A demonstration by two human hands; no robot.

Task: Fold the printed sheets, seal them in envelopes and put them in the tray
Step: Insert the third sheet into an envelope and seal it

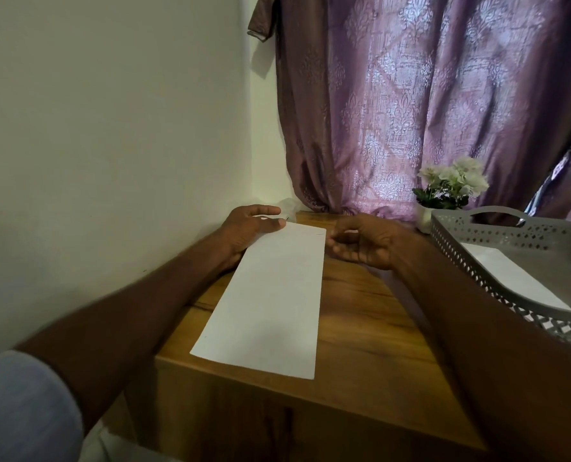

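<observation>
A long white envelope (271, 295) lies lengthwise on the wooden table (370, 328), its near end at the table's front edge. My left hand (247, 230) holds the far left corner, thumb on top of the paper. My right hand (364, 243) hovers just right of the envelope's far end with loosely curled fingers and holds nothing. At the right stands a grey perforated tray (477, 251) with a white envelope (514, 278) lying inside it.
A small white pot of white flowers (450, 188) stands behind the tray. A purple patterned curtain (427, 105) hangs behind the table. A white wall (111, 128) borders the table on the left. Something crumpled and clear (289, 205) lies at the back corner.
</observation>
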